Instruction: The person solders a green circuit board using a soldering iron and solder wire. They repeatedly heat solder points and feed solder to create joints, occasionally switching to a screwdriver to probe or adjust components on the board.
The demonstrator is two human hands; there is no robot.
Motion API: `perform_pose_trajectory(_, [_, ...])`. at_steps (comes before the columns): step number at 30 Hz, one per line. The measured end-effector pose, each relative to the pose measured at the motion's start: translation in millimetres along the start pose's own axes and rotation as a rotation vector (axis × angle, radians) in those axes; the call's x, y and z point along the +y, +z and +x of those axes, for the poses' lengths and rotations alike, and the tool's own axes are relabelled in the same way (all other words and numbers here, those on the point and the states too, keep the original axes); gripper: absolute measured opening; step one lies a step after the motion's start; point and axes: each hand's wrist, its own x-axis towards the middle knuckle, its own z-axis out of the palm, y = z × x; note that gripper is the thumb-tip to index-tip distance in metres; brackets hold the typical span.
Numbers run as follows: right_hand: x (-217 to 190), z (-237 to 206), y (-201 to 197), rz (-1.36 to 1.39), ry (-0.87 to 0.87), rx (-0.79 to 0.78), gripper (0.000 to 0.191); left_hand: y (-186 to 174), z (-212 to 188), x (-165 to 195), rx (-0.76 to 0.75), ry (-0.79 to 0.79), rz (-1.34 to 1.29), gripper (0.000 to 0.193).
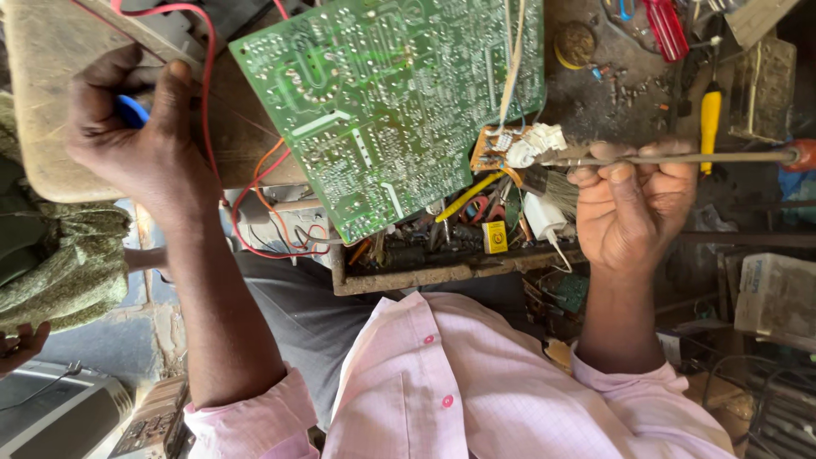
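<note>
A large green circuit board lies solder side up on a worn bench, with red and orange wires trailing from its lower left edge. My left hand is closed around a small blue object left of the board, beside a red wire. My right hand grips a long thin metal rod with a red end. The rod's tip reaches a white connector on a small orange board at the green board's right edge.
A wooden tray of wires and small parts sits below the board. A yellow-handled screwdriver and a red-handled tool lie at the upper right. A white box stands at right; another person's hand shows at lower left.
</note>
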Motion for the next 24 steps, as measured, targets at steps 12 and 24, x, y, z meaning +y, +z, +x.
perform_pose_trajectory(12, [50.9,8.2,81.1,-0.265,-0.257,-0.242,0.02,12.6,-8.1,-4.5,-0.057,0.052,0.049,0.03])
perform_pose_trajectory(24, [71.9,34.8,137.8,-0.705,-0.487,-0.466,0.022,20.7,-10.2,27.5,-0.236,0.292,0.136,0.034])
